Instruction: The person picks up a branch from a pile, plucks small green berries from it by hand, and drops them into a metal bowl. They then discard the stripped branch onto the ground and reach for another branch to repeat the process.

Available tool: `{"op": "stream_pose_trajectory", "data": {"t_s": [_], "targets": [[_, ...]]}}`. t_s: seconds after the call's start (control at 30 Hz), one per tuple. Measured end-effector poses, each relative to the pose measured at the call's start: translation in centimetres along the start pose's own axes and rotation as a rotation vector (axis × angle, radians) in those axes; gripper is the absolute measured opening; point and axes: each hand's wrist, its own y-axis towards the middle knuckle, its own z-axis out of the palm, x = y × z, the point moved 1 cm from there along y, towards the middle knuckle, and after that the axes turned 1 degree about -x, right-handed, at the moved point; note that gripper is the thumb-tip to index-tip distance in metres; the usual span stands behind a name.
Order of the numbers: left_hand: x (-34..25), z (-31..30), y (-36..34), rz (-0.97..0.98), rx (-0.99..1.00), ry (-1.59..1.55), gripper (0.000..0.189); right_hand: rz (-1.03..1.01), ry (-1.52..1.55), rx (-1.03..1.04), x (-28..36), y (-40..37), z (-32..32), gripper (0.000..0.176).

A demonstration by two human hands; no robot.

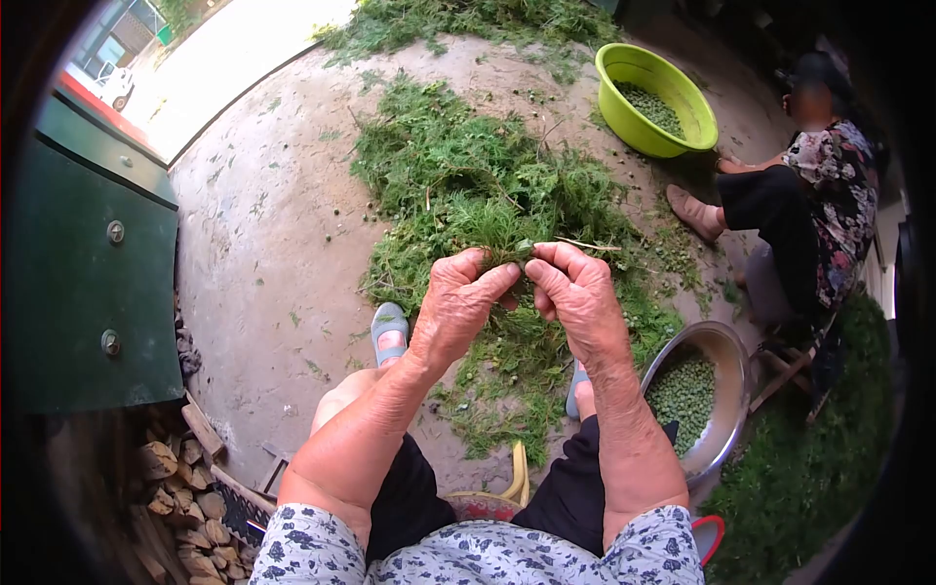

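Observation:
In front of me, my left hand (460, 300) is closed around a feathery green evergreen sprig (495, 228), its leafy part pointing away from me. My right hand (577, 294) meets it at the sprig's right end, thumb and forefinger pinched together. A small pale green lump (526, 248) shows at those fingertips; exactly what the right fingers grip is hidden. Below both hands a pile of cut evergreen branches (414, 146) spreads over the floor. Beside my right forearm stands a metal basin (738, 366) with many small green berries (682, 405) in it.
A yellow-green plastic basin (624, 122) with more berries stands at the far right. Another person (829, 175) sits near it on a low seat. At the left are a dark green metal door (88, 263) and stacked firewood (185, 487). More greenery (819, 478) lies at the lower right.

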Motion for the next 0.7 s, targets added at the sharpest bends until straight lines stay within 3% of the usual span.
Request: {"op": "stream_pose_trajectory", "data": {"t_s": [0.1,0.2,0.27,0.57,0.7], "targets": [[0.1,0.0,-0.1,0.008,-0.013,-0.097,0.015,-0.029,-0.017,-0.002,-0.3,0.0,0.2,0.015],[0.1,0.1,-0.1,-0.019,-0.074,-0.078,0.015,0.023,0.152,0.027,-0.9,0.1,0.1,0.014],[-0.3,0.2,-0.2,-0.023,-0.085,-0.178,0.014,0.121,0.422,0.096,-1.4,0.3,-0.2,0.014],[-0.4,0.2,-0.1,-0.048,-0.102,-0.114,0.015,0.114,0.555,0.078,0.1,0.6,-0.2,0.018],[0.1,-0.1,0.0,-0.02,-0.069,-0.04,0.017,0.105,0.436,0.093,-0.9,0.9,-0.4,0.017]]}}
